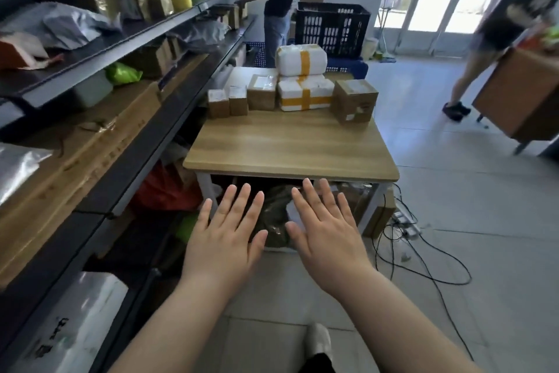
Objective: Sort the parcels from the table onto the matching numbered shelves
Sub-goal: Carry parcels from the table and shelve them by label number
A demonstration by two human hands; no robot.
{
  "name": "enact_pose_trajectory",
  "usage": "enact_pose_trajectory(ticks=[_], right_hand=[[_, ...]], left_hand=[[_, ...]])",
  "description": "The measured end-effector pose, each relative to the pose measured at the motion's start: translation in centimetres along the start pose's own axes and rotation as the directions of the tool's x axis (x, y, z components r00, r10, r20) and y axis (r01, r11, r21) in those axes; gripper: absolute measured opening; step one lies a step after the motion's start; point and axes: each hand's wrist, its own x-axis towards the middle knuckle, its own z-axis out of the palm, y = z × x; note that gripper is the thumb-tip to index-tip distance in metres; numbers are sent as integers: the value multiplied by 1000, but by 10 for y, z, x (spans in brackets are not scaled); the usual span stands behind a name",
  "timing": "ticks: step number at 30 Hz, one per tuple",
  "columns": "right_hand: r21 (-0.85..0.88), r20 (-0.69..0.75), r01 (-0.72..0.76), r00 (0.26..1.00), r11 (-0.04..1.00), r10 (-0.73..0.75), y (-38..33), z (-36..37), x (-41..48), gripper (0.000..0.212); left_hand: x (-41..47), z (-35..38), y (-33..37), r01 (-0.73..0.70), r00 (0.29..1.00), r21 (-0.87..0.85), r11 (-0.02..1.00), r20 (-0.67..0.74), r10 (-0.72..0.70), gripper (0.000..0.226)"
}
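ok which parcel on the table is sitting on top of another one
The upper white parcel with yellow tape: it lies on a second white taped parcel, while the brown boxes each stand unstacked beside them.

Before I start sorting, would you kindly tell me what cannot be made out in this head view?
Head view:
- Labels on the cardboard boxes: too small to read.
- Numbers on the shelves: blurred, none legible.
- Dark bag under the table: partly hidden by the left hand and right hand.
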Motion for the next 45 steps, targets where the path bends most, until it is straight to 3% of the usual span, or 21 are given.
enact_pose_trajectory(ticks=[5, 15, 21, 25, 29, 33, 35, 37, 45], right_hand=[[2, 3, -49, 999, 999, 49, 58, -5, 69, 91], [-30, 51, 0, 999, 1000, 2, 183, -29, 226, 79], [38, 132, 67, 989, 997, -71, 197, -13, 289, 72], [31, 159, 106, 981, 994, -110, 195, 6, 331, 81], [0, 157, 87, 984, 996, -86, 190, 17, 378, 80], [-49, 168, 6, 986, 999, 2, 188, 23, 431, 82], [-58, 150, -43, 987, 997, 52, 188, 26, 460, 82], [-54, 129, -94, 987, 994, 100, 190, 31, 485, 82], [-73, 140, -299, 942, 952, 306, 203, 52, 531, 84]], left_hand=[[86, 31, 13, -24, 1000, -28, 999, 10, 24, 57], [259, 74, 46, 87, 995, -19, 996, 42, -86, 59], [298, 106, 32, 148, 980, 16, 989, 133, -149, 58], [323, 126, 9, 207, 957, -9, 978, 211, -201, 57], [366, 148, -19, 203, 945, -51, 978, 270, -182, 60], [424, 171, -52, 121, 967, -92, 988, 235, -96, 73], [455, 179, -67, 97, 975, -140, 985, 211, -66, 68], [484, 188, -80, 83, 959, -193, 978, 282, -26, 65], [573, 227, -96, -74, 924, -264, 962, 344, 165, 68]])
